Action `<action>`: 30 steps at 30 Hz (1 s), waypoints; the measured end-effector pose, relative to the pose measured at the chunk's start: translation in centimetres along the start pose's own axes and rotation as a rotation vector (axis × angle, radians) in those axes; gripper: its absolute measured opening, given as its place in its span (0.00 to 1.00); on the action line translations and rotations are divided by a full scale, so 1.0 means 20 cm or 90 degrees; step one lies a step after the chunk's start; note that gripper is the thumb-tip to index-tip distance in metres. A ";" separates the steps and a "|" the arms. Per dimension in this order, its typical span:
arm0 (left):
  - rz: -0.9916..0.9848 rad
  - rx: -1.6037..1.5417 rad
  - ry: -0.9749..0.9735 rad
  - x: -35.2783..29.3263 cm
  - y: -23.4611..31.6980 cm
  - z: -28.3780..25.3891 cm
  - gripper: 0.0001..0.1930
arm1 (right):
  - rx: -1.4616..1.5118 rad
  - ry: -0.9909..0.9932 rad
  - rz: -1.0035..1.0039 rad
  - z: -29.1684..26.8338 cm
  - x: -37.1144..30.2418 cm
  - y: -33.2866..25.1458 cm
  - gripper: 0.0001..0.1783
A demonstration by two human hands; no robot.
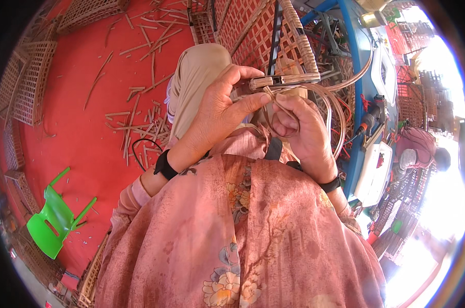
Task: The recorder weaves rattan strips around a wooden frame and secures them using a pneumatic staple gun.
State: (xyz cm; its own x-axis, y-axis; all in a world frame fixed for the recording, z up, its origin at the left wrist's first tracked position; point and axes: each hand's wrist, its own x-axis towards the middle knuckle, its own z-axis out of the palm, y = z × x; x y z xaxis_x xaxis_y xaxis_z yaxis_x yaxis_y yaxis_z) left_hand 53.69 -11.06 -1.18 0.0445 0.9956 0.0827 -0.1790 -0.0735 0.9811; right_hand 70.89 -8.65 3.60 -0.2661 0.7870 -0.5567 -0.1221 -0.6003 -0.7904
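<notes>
While the right hand (307, 123) pinches a narrow cane strip (269, 92) between thumb and fingers, the left hand (225, 100) spans the end of a wooden rail (293, 79), index finger on top and thumb beside the strip; whether it clamps, I cannot tell. A slackened pinch could let the strip spring loose, and the loops trailing rightward might twist or snag if pulled. Tan, thin and pliant, it curls below the fingers, at the lattice-woven rattan panel (248, 31). Beyond lie wood offcuts (153, 51), a blue table (353, 31) and a green plastic chair (53, 220).
</notes>
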 end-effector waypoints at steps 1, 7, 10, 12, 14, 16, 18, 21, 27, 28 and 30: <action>0.000 -0.001 0.000 0.00 0.00 0.00 0.20 | 0.003 -0.017 -0.003 0.01 0.00 0.00 0.13; 0.011 0.018 -0.001 0.00 -0.01 -0.01 0.20 | -0.055 0.045 -0.029 0.05 -0.04 -0.02 0.12; 0.017 0.016 -0.002 0.01 -0.02 -0.01 0.19 | -0.093 0.055 -0.028 0.06 -0.04 -0.03 0.13; 0.008 0.017 -0.003 0.01 -0.03 -0.01 0.18 | -0.113 0.058 -0.042 0.06 -0.04 -0.03 0.14; 0.008 0.003 -0.005 0.02 -0.04 -0.01 0.18 | -0.097 0.059 -0.053 0.06 -0.04 -0.01 0.13; 0.010 -0.006 -0.003 0.01 -0.05 -0.01 0.18 | -0.082 0.058 -0.059 0.06 -0.04 0.01 0.13; 0.018 -0.006 -0.004 0.01 -0.06 -0.01 0.17 | -0.119 0.050 -0.136 0.06 -0.03 0.04 0.12; 0.022 -0.006 -0.002 0.01 -0.07 -0.02 0.16 | -0.141 0.057 -0.154 0.06 -0.02 0.10 0.13; 0.036 0.005 -0.002 0.02 -0.10 -0.03 0.15 | -0.179 0.073 -0.217 0.08 -0.01 0.14 0.13; 0.035 0.003 -0.002 0.02 -0.10 -0.03 0.15 | -0.188 0.082 -0.229 0.08 -0.01 0.14 0.14; 0.025 -0.003 -0.006 0.02 -0.10 -0.03 0.15 | -0.192 0.090 -0.237 0.08 -0.01 0.14 0.14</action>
State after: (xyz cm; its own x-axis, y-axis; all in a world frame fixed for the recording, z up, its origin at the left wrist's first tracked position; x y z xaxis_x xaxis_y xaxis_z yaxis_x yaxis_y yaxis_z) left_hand 53.40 -10.50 -3.20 0.0470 0.9913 0.1226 -0.1847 -0.1120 0.9764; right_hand 68.98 -10.65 1.96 -0.1215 0.9643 -0.2351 0.1033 -0.2233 -0.9693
